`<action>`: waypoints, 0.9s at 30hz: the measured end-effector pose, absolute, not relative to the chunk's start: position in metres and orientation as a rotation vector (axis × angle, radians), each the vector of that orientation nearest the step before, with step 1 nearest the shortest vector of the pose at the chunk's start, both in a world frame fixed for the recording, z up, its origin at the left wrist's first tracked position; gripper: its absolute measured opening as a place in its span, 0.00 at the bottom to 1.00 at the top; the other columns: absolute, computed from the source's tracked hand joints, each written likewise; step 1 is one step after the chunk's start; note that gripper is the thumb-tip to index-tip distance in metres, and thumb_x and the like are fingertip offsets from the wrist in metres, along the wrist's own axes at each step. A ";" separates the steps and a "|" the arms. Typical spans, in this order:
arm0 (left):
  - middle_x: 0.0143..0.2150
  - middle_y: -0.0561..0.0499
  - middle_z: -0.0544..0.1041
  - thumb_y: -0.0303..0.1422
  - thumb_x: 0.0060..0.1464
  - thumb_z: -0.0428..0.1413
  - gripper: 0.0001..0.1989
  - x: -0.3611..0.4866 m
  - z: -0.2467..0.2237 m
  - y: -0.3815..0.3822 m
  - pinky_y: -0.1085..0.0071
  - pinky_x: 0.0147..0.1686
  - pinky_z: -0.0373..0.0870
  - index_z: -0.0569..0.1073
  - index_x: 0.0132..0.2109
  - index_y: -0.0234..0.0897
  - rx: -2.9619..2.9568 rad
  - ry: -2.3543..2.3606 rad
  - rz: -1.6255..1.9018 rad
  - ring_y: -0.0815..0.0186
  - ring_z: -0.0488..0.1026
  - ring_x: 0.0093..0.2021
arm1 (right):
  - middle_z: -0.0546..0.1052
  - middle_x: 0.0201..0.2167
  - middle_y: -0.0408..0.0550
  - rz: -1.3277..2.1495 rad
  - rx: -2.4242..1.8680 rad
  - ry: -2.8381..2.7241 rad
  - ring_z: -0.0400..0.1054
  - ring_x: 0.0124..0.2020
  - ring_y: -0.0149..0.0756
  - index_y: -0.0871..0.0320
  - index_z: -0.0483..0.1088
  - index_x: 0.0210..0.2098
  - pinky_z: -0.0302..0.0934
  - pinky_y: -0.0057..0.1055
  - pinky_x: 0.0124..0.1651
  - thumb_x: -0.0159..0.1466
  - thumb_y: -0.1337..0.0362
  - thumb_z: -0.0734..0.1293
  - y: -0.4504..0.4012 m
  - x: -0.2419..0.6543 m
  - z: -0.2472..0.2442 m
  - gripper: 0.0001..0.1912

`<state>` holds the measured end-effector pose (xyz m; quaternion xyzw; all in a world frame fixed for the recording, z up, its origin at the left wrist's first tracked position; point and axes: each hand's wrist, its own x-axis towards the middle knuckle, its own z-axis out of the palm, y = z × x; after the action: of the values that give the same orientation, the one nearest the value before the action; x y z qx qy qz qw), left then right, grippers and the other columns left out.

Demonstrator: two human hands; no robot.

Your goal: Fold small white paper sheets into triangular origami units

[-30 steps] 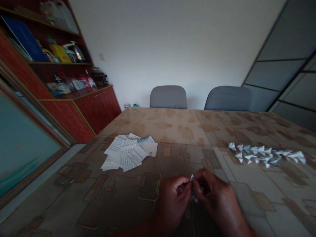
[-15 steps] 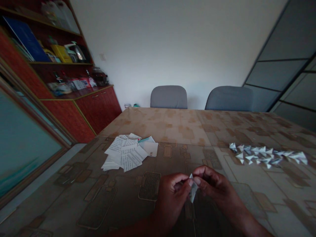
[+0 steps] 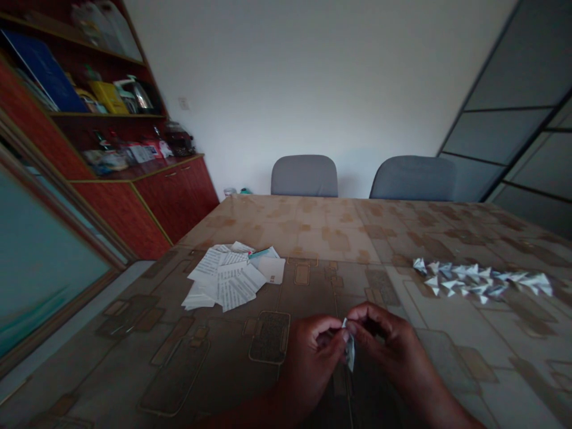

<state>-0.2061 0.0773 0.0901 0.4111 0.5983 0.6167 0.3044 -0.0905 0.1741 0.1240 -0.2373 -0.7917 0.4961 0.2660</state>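
A small folded piece of paper (image 3: 350, 353) is pinched between both hands above the near part of the table. My left hand (image 3: 315, 351) grips it from the left with thumb and index finger. From the right, my right hand (image 3: 384, 339) pinches its upper end, fingers bent. Printed paper sheets (image 3: 239, 285) lie in a loose, overlapping pile to the left, beyond the hands. Several folded paper pieces (image 3: 482, 280) stand in rows at the right of the table.
A patterned cloth covers the table (image 3: 313, 229). Two grey chairs (image 3: 304, 176) stand at its far edge, before a white wall. At the left is a red cabinet (image 3: 176, 193) with shelves holding a kettle and bottles.
The folded paper has turned and shows a narrower face between the fingers. My right thumb has shifted slightly. The view has moved a little.
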 end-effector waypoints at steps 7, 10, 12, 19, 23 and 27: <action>0.20 0.54 0.67 0.31 0.52 0.54 0.11 -0.210 0.094 0.078 0.78 0.23 0.56 0.75 0.25 0.32 1.207 1.707 1.557 0.71 0.63 0.22 | 0.71 0.22 0.41 1.450 -0.586 -2.114 0.66 0.25 0.31 0.57 0.71 0.27 0.60 0.25 0.29 0.60 0.61 0.66 0.178 -0.091 0.123 0.08; 0.21 0.54 0.68 0.32 0.53 0.53 0.12 -0.211 0.096 0.078 0.78 0.24 0.57 0.75 0.26 0.32 1.183 1.656 1.536 0.70 0.64 0.23 | 0.73 0.26 0.41 1.640 -0.553 -2.052 0.67 0.28 0.32 0.57 0.73 0.32 0.61 0.25 0.33 0.63 0.58 0.66 0.184 -0.089 0.122 0.09; 0.22 0.54 0.69 0.32 0.54 0.53 0.11 -0.211 0.096 0.077 0.78 0.24 0.59 0.75 0.27 0.32 1.151 1.626 1.532 0.70 0.65 0.23 | 0.74 0.27 0.42 1.687 -0.561 -2.034 0.68 0.30 0.32 0.56 0.74 0.33 0.62 0.25 0.34 0.63 0.57 0.66 0.188 -0.087 0.121 0.10; 0.21 0.53 0.71 0.32 0.52 0.54 0.11 -0.211 0.097 0.077 0.78 0.24 0.59 0.75 0.26 0.32 1.175 1.675 1.509 0.70 0.66 0.23 | 0.73 0.24 0.41 1.569 -0.577 -2.112 0.67 0.27 0.32 0.57 0.74 0.29 0.61 0.25 0.31 0.60 0.59 0.69 0.188 -0.086 0.118 0.09; 0.22 0.52 0.72 0.30 0.51 0.53 0.10 -0.211 0.094 0.078 0.78 0.25 0.60 0.76 0.26 0.32 1.203 1.691 1.512 0.69 0.68 0.23 | 0.72 0.23 0.41 1.482 -0.584 -2.170 0.66 0.26 0.32 0.58 0.72 0.28 0.61 0.25 0.30 0.61 0.61 0.67 0.185 -0.087 0.121 0.08; 0.22 0.53 0.72 0.32 0.53 0.54 0.11 -0.211 0.091 0.078 0.78 0.24 0.60 0.76 0.27 0.32 1.179 1.691 1.515 0.69 0.67 0.23 | 0.75 0.25 0.42 1.433 -0.562 -2.187 0.69 0.28 0.33 0.57 0.74 0.30 0.63 0.26 0.31 0.62 0.62 0.67 0.185 -0.087 0.123 0.06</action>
<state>-0.2109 0.0777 0.0910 0.4415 0.6329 0.5673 0.2874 -0.0873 0.1850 0.1227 -0.2045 -0.7956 0.5212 0.2314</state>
